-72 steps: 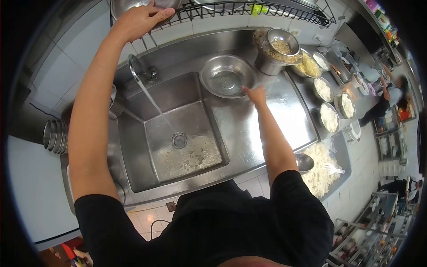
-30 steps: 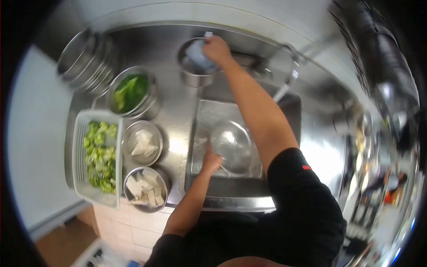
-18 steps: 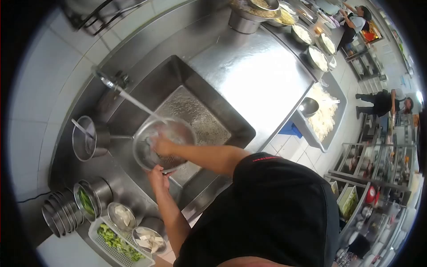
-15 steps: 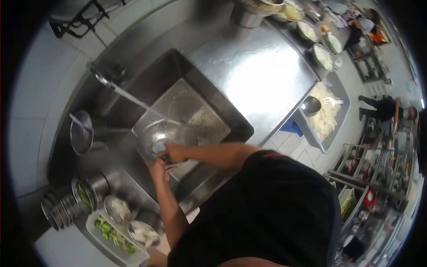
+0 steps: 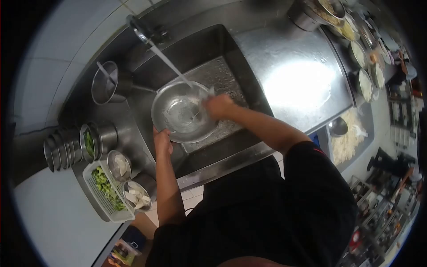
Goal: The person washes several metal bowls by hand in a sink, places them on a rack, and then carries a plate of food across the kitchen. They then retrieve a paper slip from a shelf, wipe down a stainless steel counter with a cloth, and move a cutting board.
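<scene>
A wide metal bowl (image 5: 167,104) is held tilted in the sink (image 5: 209,153), with some water inside. My left hand (image 5: 163,141) grips its near-left rim, the thumb over the edge. At the bowl's right side is my right hand (image 5: 219,107), closed and smeared by motion. A small pale object (image 5: 208,92) shows at its fingers, too blurred to name. From the faucet (image 5: 138,31), a stream of water (image 5: 167,61) falls onto the bowl's far rim.
Left of the sink stand a metal pot with a handle (image 5: 105,84), stacked metal containers (image 5: 58,151), a basket of chopped greens (image 5: 118,217) and a bowl of white pieces (image 5: 137,196). At right, a grey tub (image 5: 370,129) holds pale shreds. Another person (image 5: 389,162) is farther off.
My right hand has moved from the bowl's near side to its right side, away from my left hand. The bowl is now tilted differently, its inside facing me. The camera view has shifted.
</scene>
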### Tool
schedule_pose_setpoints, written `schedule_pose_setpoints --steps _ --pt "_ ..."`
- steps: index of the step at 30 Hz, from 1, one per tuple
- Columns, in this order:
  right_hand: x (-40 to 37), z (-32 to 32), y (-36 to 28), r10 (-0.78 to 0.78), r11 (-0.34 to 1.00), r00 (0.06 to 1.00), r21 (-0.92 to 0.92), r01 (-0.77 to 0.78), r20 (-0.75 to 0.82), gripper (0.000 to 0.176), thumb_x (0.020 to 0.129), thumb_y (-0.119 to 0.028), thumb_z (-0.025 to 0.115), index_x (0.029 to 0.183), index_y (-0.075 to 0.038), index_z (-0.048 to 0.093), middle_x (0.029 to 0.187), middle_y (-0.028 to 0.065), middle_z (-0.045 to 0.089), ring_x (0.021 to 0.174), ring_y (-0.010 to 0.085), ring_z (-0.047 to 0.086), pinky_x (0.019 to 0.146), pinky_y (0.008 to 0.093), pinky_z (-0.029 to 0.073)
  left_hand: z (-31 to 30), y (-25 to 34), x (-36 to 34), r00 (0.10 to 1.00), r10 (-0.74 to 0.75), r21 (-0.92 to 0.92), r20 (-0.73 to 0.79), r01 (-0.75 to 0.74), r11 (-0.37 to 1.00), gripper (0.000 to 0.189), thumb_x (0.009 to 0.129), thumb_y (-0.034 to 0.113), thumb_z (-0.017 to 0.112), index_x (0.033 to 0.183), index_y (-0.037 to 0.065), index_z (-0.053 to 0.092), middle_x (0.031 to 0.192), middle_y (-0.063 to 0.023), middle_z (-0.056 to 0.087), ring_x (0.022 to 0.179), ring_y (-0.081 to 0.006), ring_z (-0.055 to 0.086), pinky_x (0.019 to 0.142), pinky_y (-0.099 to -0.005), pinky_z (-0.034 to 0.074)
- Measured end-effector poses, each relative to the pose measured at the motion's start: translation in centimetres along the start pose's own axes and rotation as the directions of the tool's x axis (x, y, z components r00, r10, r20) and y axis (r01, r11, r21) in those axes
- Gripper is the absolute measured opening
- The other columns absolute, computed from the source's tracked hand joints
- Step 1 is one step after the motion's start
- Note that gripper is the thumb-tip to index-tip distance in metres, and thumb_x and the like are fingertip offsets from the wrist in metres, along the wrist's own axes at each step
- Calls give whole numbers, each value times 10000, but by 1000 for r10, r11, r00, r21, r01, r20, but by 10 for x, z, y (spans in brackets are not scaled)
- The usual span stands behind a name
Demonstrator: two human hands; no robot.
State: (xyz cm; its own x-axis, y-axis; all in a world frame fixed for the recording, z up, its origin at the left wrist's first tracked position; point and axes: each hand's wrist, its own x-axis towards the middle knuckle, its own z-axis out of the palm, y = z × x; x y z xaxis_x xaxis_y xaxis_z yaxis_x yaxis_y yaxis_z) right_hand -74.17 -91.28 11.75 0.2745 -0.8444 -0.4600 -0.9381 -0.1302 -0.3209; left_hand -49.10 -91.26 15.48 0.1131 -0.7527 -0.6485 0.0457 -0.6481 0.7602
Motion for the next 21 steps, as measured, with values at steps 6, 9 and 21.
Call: schedule_pose_setpoints --steps 6,9,21 --pt "66 26 58 280 -26 956 995 100 -89 297 901 -221 476 1175 -227 588 1180 56 585 1013 226 596 908 398 478 -32 -81 30 908 -410 -106 83 417 903 346 819 102 571 1144 3 504 1110 -134 580 1006 -321 581 794 -502 508" --pt "58 44 26 209 -709 975 697 102 70 305 959 -258 385 1140 -148 605 1140 93 608 1048 248 571 946 446 444 -22 -120 70 832 -501 -138 239 540 830 211 828 87 563 1034 40 553 962 -96 607 833 -265 605 717 -421 521" --pt "-50 69 -19 280 25 958 997 -69 59 369 823 -88 573 1177 -149 488 919 67 583 730 126 529 600 289 447 9 -90 207 961 261 217 91 -275 937 259 817 104 561 1062 33 604 939 -96 638 799 -246 606 724 -398 499"
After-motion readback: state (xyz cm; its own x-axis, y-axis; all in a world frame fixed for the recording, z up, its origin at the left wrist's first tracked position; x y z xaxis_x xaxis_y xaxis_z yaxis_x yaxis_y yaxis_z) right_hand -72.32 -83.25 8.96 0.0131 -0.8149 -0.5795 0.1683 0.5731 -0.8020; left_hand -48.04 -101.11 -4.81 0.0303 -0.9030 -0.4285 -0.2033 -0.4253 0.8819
